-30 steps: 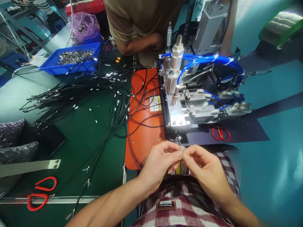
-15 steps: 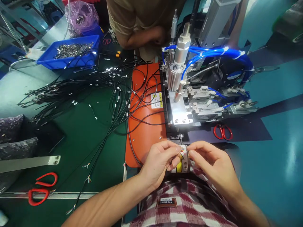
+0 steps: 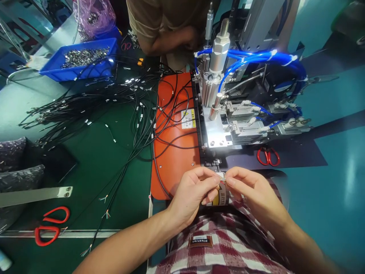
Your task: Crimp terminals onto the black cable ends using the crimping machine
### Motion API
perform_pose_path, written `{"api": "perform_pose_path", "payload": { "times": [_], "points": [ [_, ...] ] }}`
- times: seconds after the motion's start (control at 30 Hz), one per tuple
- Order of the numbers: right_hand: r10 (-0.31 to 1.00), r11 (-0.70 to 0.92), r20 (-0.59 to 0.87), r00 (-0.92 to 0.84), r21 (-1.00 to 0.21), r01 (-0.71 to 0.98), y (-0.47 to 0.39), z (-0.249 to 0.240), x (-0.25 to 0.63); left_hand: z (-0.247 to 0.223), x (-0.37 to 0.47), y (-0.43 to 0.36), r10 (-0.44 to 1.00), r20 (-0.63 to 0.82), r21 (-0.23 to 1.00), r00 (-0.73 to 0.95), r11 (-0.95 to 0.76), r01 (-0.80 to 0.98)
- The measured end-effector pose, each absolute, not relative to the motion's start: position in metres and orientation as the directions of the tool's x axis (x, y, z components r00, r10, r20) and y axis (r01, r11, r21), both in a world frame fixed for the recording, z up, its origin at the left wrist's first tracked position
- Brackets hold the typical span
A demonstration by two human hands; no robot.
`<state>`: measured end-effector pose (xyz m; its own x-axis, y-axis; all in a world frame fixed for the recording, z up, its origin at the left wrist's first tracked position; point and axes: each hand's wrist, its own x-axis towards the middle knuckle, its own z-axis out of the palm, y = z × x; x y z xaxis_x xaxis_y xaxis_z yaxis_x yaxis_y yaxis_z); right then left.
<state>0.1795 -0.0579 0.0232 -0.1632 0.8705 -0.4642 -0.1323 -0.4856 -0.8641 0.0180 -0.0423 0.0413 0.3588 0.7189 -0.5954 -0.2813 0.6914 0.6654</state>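
Note:
In front of the checked shirt, my left hand [image 3: 194, 190] is closed in a pinch on the thin wires [image 3: 222, 180] of a cable end. A pale strand and a red one peek out by the fingertips. My right hand [image 3: 253, 190] meets it from the right, thumb and forefinger pinched on the same fine wires. Most of each strand is hidden by the fingers. Beneath the hands is a white and yellow warning label [image 3: 221, 198]. A black cable [image 3: 157, 171] runs over the orange plate [image 3: 176, 160] towards my left hand.
A metal pneumatic fixture [image 3: 216, 114] with blue hoses [image 3: 265, 57] stands ahead. Red-handled scissors [image 3: 268, 156] lie right of it, another red-handled pair [image 3: 48, 236] at left. Black cables [image 3: 71, 106] spread across the green mat [image 3: 94, 171]. A blue bin [image 3: 51, 74] holds metal parts. Another person [image 3: 159, 23] stands opposite.
My right hand has come slightly left, so its fingertips are nearer my left hand's. Both hands keep their pinch. The whole view has shifted a little.

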Motion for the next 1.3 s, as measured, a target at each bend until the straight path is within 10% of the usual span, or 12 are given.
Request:
{"api": "perform_pose_path", "payload": {
  "times": [0.37, 1.3],
  "points": [
    [0.915, -0.399, -0.402, -0.025, -0.914, 0.076, -0.063, 0.032, 0.174, 0.04, 0.018, -0.042, 0.746, -0.563, 0.692, 0.356, 0.661, -0.289],
    [0.688, -0.704, -0.458, -0.563, -0.61, -0.365, -0.046, 0.019, 0.187, 0.043, 0.014, -0.04, 0.715, -0.463, 0.67, 0.525, 0.669, -0.32]
  ]
}}
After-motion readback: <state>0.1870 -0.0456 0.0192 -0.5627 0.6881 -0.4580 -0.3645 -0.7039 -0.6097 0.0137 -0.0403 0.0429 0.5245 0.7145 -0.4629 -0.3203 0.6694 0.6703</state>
